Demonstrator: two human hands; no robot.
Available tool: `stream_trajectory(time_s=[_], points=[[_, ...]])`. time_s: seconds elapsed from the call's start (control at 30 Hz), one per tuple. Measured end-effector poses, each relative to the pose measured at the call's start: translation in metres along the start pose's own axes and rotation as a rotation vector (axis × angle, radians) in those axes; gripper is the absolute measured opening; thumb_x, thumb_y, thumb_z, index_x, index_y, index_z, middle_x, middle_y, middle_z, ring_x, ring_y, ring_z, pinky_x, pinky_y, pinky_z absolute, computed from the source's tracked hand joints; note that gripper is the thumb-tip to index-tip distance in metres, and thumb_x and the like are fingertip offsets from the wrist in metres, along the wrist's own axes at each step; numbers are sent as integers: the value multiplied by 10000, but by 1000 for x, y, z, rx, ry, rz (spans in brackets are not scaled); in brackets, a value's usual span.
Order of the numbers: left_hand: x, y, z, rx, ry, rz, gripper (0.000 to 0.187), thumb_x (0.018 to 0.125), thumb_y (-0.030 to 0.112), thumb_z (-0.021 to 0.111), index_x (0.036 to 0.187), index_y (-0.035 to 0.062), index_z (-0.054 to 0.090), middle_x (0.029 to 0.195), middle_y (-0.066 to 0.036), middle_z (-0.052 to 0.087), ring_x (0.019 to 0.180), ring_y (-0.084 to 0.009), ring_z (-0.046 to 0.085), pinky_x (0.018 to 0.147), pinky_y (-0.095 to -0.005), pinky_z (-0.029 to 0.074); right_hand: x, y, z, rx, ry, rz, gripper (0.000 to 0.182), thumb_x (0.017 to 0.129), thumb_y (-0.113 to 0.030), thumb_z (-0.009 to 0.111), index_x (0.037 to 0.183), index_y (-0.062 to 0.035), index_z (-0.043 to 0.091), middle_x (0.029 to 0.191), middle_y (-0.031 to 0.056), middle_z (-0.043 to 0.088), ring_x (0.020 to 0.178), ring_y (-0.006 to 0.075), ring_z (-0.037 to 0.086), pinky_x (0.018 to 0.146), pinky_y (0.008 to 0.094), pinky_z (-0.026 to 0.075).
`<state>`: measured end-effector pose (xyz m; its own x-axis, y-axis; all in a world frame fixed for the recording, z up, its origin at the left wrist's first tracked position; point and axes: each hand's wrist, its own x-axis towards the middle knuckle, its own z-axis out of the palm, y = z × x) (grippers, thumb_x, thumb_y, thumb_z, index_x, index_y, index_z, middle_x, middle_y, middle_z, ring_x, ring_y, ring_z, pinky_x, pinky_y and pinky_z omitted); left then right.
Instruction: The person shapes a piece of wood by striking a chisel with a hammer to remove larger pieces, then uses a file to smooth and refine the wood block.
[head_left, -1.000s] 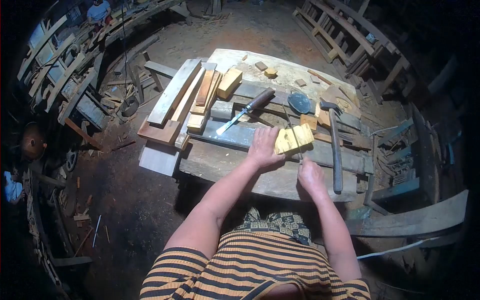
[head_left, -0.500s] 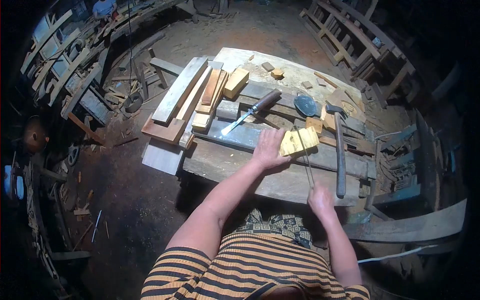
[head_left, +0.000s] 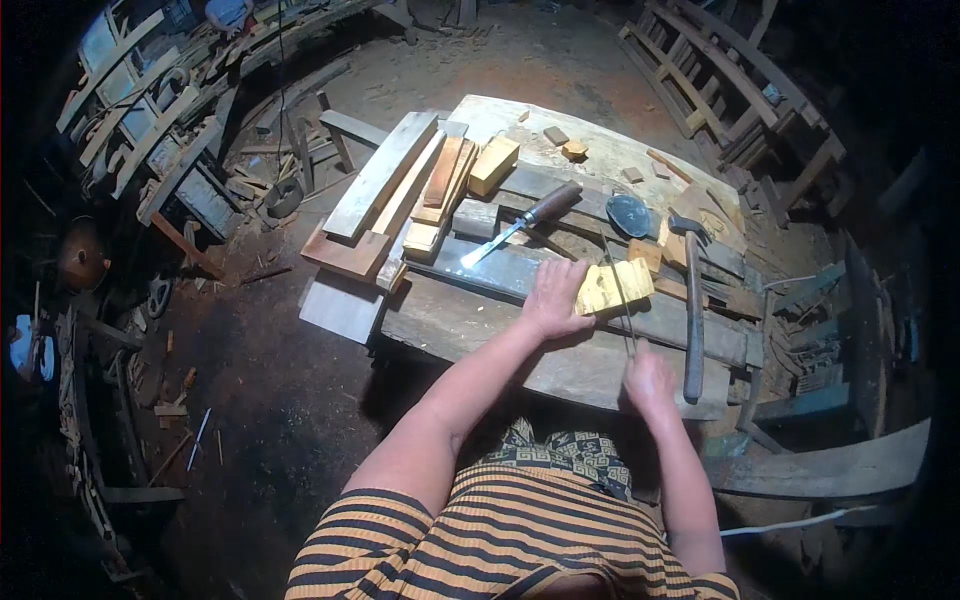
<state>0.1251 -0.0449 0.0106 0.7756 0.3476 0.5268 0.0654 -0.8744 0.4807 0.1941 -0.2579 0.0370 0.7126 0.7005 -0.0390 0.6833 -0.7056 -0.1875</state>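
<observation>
A yellow wood block with a grooved top lies on the plank workbench. My left hand grips its left end, fingers over the far side and thumb at the near side. My right hand is closed around the near end of a long thin metal tool, which crosses the top of the block. Whether it is a file or a saw blade cannot be made out. To the right lies a hammer, head away from me. Left of the block, a chisel with a brown handle rests on the planks.
A dark oval dish sits beyond the block, with small wood offcuts around it. Boards and a pale block are stacked at the left. Wooden frames stand behind; a person is at far left.
My right hand has pushed the thin tool forward across the block, away from me. My left hand keeps its grip on the block. The whole view has shifted slightly.
</observation>
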Motion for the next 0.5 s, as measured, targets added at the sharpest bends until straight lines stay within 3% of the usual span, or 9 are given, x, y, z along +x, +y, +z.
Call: stream_trajectory(time_s=[0.1,0.2,0.3,0.37,0.5], points=[[1,2,-3,-16,-19,-20,721,551,375,722,1120,49,423,947,-148,453,951,-329,430,876,-431,320,-58,13,-6,-12,-134,76,194,839,-168,484,907,7,532,719,259,605,746,429,603,697,543,456],[3,3,-6,-20,-15,-14,704,547,372,727,1100,53,430,939,-146,452,940,-326,435,867,-429,324,-83,7,-14,18,-119,141,186,844,-165,468,874,5,536,693,254,600,728,425,603,673,537,460],[1,1,-5,-33,-21,-7,780,551,349,735,1192,50,407,970,-165,465,941,-348,441,868,-442,332,-29,10,2,-9,-81,-4,182,848,-158,451,869,5,527,703,246,606,719,425,603,663,529,462],[0,1,-3,-24,-11,-6,783,551,348,738,1195,50,406,970,-164,464,944,-349,441,871,-443,333,8,-9,3,34,105,-30,185,850,-153,438,867,4,535,724,246,614,712,425,603,662,524,465],[-1,3,-4,-17,-4,-8,788,548,342,747,1195,50,405,974,-162,460,951,-352,440,872,-445,338,20,-10,2,-5,77,-53,177,845,-150,454,905,-3,533,723,252,611,717,426,605,669,527,464]])
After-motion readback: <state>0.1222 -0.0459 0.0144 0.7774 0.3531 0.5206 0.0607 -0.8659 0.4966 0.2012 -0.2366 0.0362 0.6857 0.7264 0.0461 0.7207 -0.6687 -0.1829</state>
